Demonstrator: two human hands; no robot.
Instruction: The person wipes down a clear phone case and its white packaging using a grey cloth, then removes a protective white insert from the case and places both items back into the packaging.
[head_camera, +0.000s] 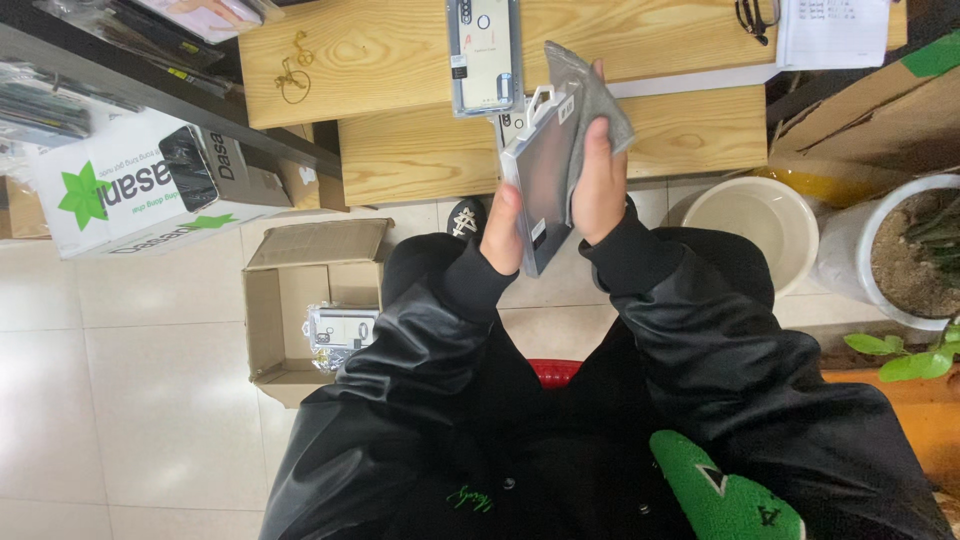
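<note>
Clenched on the packaged phone case (535, 190), your left hand (503, 232) holds its lower edge over your lap, while your right hand (598, 185) presses a grey cloth (590, 95) against it. Another packaged case (484, 52) lies on the wooden table (400, 150) at eleven o'clock.

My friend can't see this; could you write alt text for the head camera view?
A seated person's left hand holds a flat packaged phone case while the right hand presses a grey cloth on it, above a wooden bench.

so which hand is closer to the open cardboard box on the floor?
Left. The left hand grips the packaged case's lower edge, box side; the right hand is farther over.
</note>
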